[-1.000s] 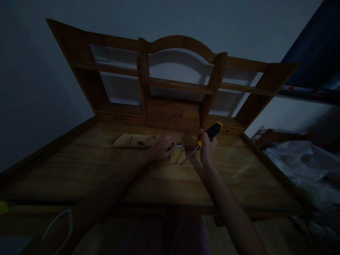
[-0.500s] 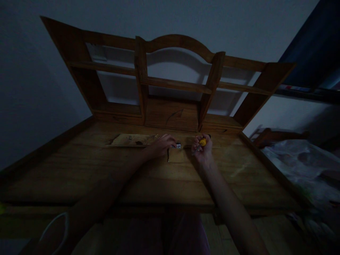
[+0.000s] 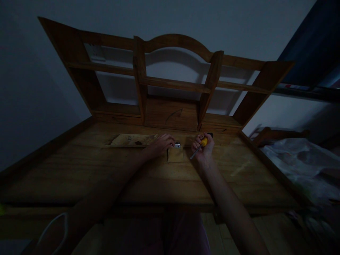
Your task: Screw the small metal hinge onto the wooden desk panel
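A small shiny metal hinge [image 3: 177,145] sits at the top edge of a small square wooden block [image 3: 175,155] on the desk. My left hand [image 3: 162,142] lies beside it with bent fingers, the fingertips closed on the hinge's left end; part of the grip is hidden. In my right hand [image 3: 203,148] is a screwdriver [image 3: 204,141] with a yellow and black handle. Its metal shaft slants down to the left, and the tip is apart from both hinge and block. A long wooden strip [image 3: 127,140] with a rough, pale, stained face extends left from under my left hand.
A wooden desk [image 3: 170,184] bears everything, with raised side edges. Along its back stands a shelf unit [image 3: 175,83] with small drawers, against the wall. Clear plastic sheeting [image 3: 297,156] lies beyond the right edge. The room is dim.
The screwdriver has turned in my right hand, so more of its shaft and black handle end shows. My left hand stays at the hinge. The view has shifted slightly.
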The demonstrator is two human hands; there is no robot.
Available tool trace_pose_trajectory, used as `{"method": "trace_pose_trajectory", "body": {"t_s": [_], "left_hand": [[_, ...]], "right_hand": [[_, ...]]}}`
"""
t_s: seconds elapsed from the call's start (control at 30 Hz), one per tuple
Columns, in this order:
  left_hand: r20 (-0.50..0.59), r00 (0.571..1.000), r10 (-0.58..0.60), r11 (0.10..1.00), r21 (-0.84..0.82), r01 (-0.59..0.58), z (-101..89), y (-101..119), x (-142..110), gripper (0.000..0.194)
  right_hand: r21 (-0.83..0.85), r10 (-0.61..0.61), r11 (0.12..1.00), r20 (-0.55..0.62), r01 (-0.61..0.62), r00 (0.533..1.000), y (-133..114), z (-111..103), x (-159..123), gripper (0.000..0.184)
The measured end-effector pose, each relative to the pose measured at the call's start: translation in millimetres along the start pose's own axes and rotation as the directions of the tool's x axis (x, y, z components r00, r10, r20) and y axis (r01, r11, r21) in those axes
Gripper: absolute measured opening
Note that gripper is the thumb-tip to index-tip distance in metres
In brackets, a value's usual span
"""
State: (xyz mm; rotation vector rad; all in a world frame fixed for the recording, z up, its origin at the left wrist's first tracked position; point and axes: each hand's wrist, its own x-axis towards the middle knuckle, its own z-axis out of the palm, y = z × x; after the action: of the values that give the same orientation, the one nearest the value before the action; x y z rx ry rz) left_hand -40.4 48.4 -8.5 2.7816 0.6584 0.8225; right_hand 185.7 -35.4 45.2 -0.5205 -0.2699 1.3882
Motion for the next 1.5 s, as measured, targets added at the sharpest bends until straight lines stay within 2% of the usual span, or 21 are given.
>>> {"method": "trace_pose_trajectory", "body": {"t_s": [0.3,0.57,0.8,0.97,1.1,1.17,1.23,1.37,1.5], "left_hand": [[0.002,0.999,-0.032,0.999,0.044,0.032,0.0,2,0,0.012],[-0.013,0.998,-0.054,0.998,0.036,0.054,1.4,4,1,0.01],[-0.012,0.999,-0.046,0.997,0.063,0.047,2.7,4,1,0.012],[-0.009,0.998,-0.061,0.995,0.072,0.062,2.1,4,1,0.011],[0.012,0.997,-0.073,0.995,0.068,0.072,0.7,4,1,0.011],[0.011,0.997,-0.079,0.995,0.055,0.078,0.0,5,1,0.012],[0.007,0.997,-0.083,0.996,0.036,0.082,-0.4,6,1,0.012],[0.002,0.998,-0.063,0.998,-0.019,0.063,0.6,4,1,0.013],[-0.017,0.999,-0.033,0.997,-0.074,0.032,2.7,0,-1,0.014]], "right_hand": [[0.047,-0.006,0.999,0.027,0.004,1.0,1,-3,1,0.028],[0.017,-0.007,1.0,0.025,0.007,1.0,1,0,-1,0.033],[-0.072,0.016,0.997,-0.101,-0.024,0.995,0,2,0,0.051],[-0.133,-0.027,0.991,-0.118,0.011,0.993,3,0,2,0.046],[-0.204,-0.134,0.974,-0.152,0.101,0.979,10,-1,6,0.03],[-0.24,-0.209,0.956,-0.157,0.168,0.965,14,-1,10,0.025],[-0.316,-0.319,0.913,-0.151,0.26,0.936,16,-1,12,0.03],[-0.467,-0.553,0.753,-0.07,0.463,0.83,15,8,7,0.039],[-0.48,-0.635,0.669,0.028,0.568,0.772,16,20,-8,0.033]]}}
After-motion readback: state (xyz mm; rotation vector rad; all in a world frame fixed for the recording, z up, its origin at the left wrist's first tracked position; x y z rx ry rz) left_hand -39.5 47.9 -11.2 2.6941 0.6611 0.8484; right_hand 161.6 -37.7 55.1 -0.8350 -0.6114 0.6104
